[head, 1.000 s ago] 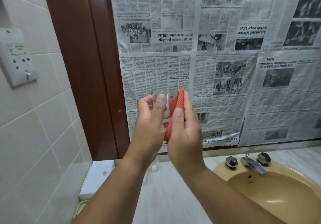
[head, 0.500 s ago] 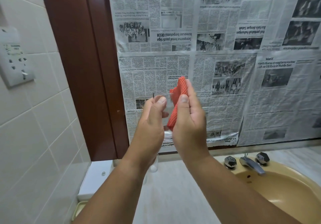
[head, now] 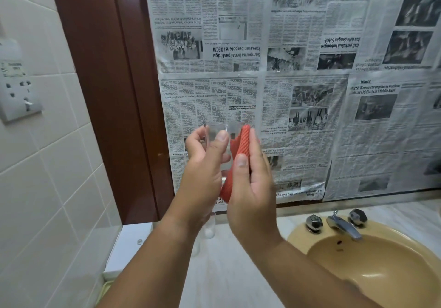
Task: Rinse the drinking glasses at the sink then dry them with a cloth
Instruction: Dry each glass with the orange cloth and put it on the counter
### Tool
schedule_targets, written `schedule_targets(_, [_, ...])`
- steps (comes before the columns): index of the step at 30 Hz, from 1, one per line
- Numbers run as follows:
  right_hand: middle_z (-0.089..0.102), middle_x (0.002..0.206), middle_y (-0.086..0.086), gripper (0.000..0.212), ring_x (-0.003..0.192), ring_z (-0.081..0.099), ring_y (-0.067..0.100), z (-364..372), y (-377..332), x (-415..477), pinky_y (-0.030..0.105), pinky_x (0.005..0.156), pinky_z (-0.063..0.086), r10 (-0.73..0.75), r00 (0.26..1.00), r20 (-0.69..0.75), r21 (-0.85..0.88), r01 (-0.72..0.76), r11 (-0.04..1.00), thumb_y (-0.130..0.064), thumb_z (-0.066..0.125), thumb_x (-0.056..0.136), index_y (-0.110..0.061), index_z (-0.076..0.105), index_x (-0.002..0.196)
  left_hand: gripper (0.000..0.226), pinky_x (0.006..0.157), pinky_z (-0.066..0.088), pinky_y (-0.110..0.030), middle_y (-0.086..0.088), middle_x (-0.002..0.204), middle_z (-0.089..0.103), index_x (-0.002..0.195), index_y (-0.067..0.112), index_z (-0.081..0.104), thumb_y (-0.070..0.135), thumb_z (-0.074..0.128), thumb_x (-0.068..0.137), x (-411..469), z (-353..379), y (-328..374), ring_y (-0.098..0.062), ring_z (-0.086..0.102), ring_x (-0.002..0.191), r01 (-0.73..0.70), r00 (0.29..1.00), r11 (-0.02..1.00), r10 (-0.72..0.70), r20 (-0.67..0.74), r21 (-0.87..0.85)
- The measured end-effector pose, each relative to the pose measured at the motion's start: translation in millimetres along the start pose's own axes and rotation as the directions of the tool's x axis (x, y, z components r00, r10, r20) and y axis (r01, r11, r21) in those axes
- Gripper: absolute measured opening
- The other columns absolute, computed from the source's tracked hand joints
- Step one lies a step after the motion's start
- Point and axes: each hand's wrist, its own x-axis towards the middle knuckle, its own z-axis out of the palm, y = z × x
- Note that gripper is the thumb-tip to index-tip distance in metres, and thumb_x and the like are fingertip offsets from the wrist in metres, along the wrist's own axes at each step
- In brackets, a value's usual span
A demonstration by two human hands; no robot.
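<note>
Since a second ago the red cloth [head: 239, 162], pinched in the right hand [head: 250, 183], slides along the glass [head: 220, 135] gripped by the left hand [head: 202, 171]: drying underway, held left of the sink [head: 372, 267].

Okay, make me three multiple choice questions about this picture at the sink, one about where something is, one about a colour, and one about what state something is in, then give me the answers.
1. Where is the tap relative to the hands?
A. lower right
B. upper left
C. directly above

2. What colour is the cloth?
A. blue
B. orange-red
C. white

3. What is the state of the drinking glass?
A. standing in the basin
B. lying on the counter
C. held up in the left hand

Answers:
1. A, the tap sits at the sink rim, below and right of both hands.
2. B, the cloth in the right hand is orange-red.
3. C, the left hand's fingers wrap the clear glass in front of the newspaper, with the cloth pressed against it.
</note>
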Motion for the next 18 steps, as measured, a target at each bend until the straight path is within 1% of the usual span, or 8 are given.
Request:
schedule_targets(2, [0.044,0.147,-0.028,0.055,0.142,0.04,-0.011,-0.4,2.5,-2.7,0.015,0.117,0.033,-0.01,1.0,-0.007,-0.02,0.01,1.0,-0.035,0.039,0.107,-0.028,0.036,0.162,0.05,0.083,0.06,-0.028,0.004,0.124,0.066,0.136,0.032,0.045,0.058,0.059,0.095,-0.9,-0.3,-0.3,-0.01,0.074,0.109,-0.023,1.0,1.0,0.022,0.011,0.015])
schedule_targets(4, [0.052,0.149,-0.018,0.055,0.142,0.047,0.001,-2.6,3.0,15.3,0.033,0.12,0.039,0.016,0.998,-0.065,-0.001,-0.016,1.0,-0.04,0.039,0.107,-0.031,0.038,0.161,0.043,0.075,0.057,-0.024,-0.003,0.114,0.072,0.133,0.022,0.053,0.053,0.051,0.103,-4.3,2.7,-3.7,-0.007,0.074,0.095,-0.011,0.999,1.0,0.01,0.04,0.022])
schedule_targets(6, [0.055,0.151,-0.01,0.054,0.142,0.051,0.008,-5.6,0.3,34.5,0.042,0.119,0.043,0.038,0.994,-0.102,0.037,-0.035,0.999,-0.044,0.039,0.107,-0.033,0.04,0.16,0.039,0.08,0.055,-0.032,-0.009,0.112,0.076,0.129,0.02,0.06,0.051,0.043,0.11,-5.5,4.9,-6.7,-0.015,0.073,0.098,0.017,0.997,0.999,-0.02,0.079,0.036])
schedule_targets(9, [0.049,0.155,-0.012,0.053,0.145,0.044,0.002,-4.2,-5.2,27.7,0.035,0.122,0.039,0.011,0.998,-0.061,0.037,-0.009,0.999,-0.039,0.038,0.109,-0.032,0.036,0.162,0.059,0.084,0.058,-0.031,0.012,0.109,0.075,0.139,0.02,0.058,0.064,0.05,0.101,-3.2,4.3,-0.9,-0.011,0.071,0.102,0.026,0.995,0.999,-0.028,0.096,0.021])
schedule_targets(12, [0.043,0.153,-0.022,0.054,0.146,0.036,-0.009,0.3,-2.0,-6.1,0.015,0.118,0.03,-0.012,1.0,0.025,-0.016,0.012,1.0,-0.034,0.038,0.109,-0.03,0.034,0.162,0.066,0.075,0.057,-0.022,0.022,0.094,0.072,0.144,0.024,0.043,0.062,0.057,0.092,-0.9,-1.2,3.7,0.0,0.07,0.086,-0.03,0.998,1.0,0.03,0.054,-0.004])
schedule_targets(14, [0.043,0.148,-0.027,0.054,0.144,0.038,-0.01,-0.9,2.9,-4.3,0.014,0.116,0.03,-0.005,1.0,0.016,-0.038,0.006,0.999,-0.035,0.038,0.108,-0.031,0.034,0.162,0.055,0.073,0.056,-0.02,0.013,0.09,0.07,0.137,0.019,0.048,0.057,0.054,0.097,-2.1,-1.4,2.1,-0.004,0.067,0.084,-0.017,0.999,1.0,0.016,0.045,0.023])
schedule_targets(16, [0.049,0.147,-0.026,0.053,0.142,0.045,-0.002,-4.4,5.6,16.9,0.026,0.119,0.036,0.039,0.999,-0.038,0.007,-0.039,0.999,-0.04,0.039,0.107,-0.033,0.039,0.16,0.044,0.073,0.055,-0.024,-0.007,0.103,0.066,0.131,0.017,0.056,0.053,0.049,0.106,-4.7,-0.7,-0.4,-0.014,0.063,0.091,0.026,0.997,0.999,-0.029,0.078,0.04])
schedule_targets(18, [0.054,0.151,-0.014,0.054,0.143,0.049,0.008,-7.0,5.3,33.8,0.041,0.121,0.04,0.061,0.996,-0.072,0.088,-0.054,0.995,-0.044,0.039,0.106,-0.031,0.044,0.158,0.04,0.077,0.054,-0.027,-0.014,0.117,0.07,0.126,0.021,0.062,0.053,0.048,0.107,-5.4,0.5,-2.2,-0.015,0.069,0.099,0.059,0.994,0.997,-0.064,0.09,0.048])
